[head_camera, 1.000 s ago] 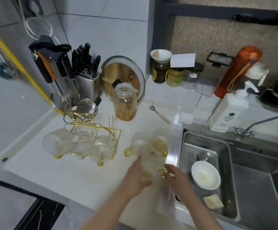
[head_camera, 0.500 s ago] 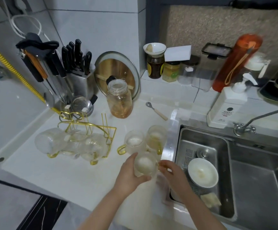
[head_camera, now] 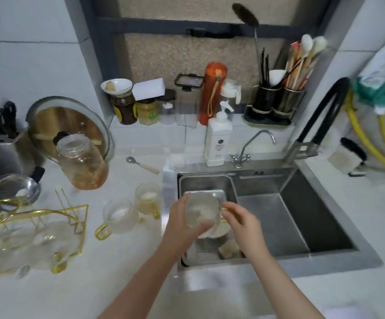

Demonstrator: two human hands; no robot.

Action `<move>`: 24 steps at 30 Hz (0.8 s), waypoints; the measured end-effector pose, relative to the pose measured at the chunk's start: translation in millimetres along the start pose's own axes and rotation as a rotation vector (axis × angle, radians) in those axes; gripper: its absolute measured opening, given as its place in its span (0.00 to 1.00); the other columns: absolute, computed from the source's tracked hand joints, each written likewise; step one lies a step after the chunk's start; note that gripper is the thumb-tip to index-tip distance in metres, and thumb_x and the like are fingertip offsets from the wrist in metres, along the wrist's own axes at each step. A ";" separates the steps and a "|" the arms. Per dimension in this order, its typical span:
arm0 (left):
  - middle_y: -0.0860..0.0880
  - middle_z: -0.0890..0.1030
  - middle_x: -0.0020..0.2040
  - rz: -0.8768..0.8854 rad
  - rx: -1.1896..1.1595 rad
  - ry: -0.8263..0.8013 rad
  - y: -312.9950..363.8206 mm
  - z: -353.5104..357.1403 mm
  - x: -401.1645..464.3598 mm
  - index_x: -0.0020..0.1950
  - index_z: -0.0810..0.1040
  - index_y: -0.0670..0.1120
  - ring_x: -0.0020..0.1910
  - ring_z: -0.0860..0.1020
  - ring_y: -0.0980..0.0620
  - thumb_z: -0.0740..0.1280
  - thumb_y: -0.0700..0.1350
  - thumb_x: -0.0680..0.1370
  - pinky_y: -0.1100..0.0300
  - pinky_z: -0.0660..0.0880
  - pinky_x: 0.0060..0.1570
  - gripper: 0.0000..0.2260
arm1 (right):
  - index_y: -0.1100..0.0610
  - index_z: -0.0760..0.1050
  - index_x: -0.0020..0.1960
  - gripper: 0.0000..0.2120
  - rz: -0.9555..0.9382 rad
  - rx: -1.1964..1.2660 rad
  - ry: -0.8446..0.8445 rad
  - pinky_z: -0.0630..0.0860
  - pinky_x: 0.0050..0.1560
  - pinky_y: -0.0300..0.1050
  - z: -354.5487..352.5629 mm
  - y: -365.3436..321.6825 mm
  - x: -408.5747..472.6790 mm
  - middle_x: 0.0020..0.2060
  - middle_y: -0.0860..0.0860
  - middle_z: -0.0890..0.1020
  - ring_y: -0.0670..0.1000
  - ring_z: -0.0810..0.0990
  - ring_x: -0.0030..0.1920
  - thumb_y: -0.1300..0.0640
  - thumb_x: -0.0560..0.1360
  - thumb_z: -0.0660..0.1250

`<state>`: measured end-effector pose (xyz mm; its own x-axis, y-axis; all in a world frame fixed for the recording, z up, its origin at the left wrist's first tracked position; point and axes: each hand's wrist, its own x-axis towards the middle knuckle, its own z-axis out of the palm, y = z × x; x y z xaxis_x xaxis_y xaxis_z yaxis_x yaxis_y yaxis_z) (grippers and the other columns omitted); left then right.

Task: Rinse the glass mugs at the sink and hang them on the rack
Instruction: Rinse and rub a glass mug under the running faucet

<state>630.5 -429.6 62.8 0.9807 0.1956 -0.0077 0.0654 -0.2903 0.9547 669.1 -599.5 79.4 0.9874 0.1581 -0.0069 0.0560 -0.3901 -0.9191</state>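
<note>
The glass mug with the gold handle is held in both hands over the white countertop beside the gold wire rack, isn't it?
Not quite: the head view shows the glass mug with the gold handle held by the left hand and right hand over the steel sink, not the countertop; the gold wire rack stands off to the left.

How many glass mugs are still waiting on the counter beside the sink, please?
2: one mug with a gold handle nearer the rack, another behind it by the sink edge. A third mug is held over the sink; blurred mugs hang on the rack.
</note>
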 end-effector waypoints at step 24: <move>0.64 0.79 0.52 0.049 -0.063 0.135 113.6 289.2 99.4 0.54 0.73 0.60 0.54 0.76 0.66 0.80 0.48 0.60 0.67 0.73 0.55 0.27 | 0.47 0.78 0.55 0.08 -0.020 0.011 0.019 0.75 0.49 0.28 -275.6 114.4 117.8 0.48 0.42 0.83 0.37 0.80 0.48 0.54 0.76 0.67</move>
<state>788.8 -714.0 84.5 0.9484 0.3081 0.0754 0.0022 -0.2439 0.9698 832.6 -875.5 82.1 0.9888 0.1483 0.0187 0.0741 -0.3772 -0.9232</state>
